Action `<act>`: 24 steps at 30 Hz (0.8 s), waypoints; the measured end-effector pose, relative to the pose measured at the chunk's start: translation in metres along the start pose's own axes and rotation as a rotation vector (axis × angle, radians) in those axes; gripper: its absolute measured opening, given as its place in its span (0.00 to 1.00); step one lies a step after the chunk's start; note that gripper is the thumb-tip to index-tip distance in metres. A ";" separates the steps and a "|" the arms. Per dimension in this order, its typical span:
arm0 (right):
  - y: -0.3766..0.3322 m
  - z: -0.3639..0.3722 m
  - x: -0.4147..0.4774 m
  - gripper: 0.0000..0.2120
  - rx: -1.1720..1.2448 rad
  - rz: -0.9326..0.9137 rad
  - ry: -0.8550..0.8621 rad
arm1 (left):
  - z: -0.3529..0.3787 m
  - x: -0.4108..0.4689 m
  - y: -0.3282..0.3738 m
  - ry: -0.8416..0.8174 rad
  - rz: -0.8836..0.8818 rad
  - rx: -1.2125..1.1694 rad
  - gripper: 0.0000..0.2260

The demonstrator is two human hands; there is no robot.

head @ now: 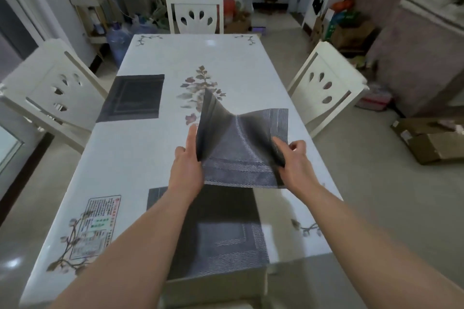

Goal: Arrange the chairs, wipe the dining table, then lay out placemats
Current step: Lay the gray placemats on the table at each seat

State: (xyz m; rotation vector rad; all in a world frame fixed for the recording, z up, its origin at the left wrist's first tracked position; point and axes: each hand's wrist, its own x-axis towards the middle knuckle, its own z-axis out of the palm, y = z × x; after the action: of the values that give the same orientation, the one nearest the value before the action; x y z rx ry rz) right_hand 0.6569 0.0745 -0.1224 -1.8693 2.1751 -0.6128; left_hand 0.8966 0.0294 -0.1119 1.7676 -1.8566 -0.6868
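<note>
The dark grey woven placemat (241, 150) looks light and floppy, held above the white floral table (140, 158); grip opposite edges. At 3 o'clock the right hand (296, 163) fingers pinch it; the left hand (185, 165) grip is hidden.

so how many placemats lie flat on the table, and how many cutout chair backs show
placemats lying flat: 2, left and near
cutout chair backs: 3, left, far, right
total: 5
held placemat not counted
</note>
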 end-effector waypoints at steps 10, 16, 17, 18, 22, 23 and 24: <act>0.131 -0.089 -0.087 0.31 0.124 -0.003 -0.012 | 0.083 -0.110 0.110 0.007 0.002 -0.043 0.36; 0.199 -0.139 -0.117 0.31 0.108 0.009 -0.008 | 0.134 -0.146 0.181 0.008 0.039 -0.017 0.30; 0.209 -0.147 -0.117 0.29 0.130 0.025 -0.004 | 0.142 -0.146 0.192 0.013 0.049 -0.014 0.29; 0.216 -0.150 -0.117 0.29 0.146 0.028 0.001 | 0.147 -0.144 0.199 0.018 0.056 -0.008 0.28; 0.249 -0.166 -0.107 0.30 0.101 0.018 0.015 | 0.169 -0.131 0.229 0.017 0.069 0.033 0.25; 0.255 -0.168 -0.103 0.30 0.094 0.022 0.013 | 0.173 -0.127 0.234 0.015 0.067 0.043 0.24; 0.263 -0.171 -0.094 0.30 0.088 0.023 0.009 | 0.180 -0.120 0.242 0.013 0.062 0.052 0.24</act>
State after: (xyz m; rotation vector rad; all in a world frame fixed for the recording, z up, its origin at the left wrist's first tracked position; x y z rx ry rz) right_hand 0.3673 0.2256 -0.0959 -1.7976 2.1359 -0.7016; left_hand 0.6022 0.1635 -0.0908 1.7350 -1.9279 -0.6068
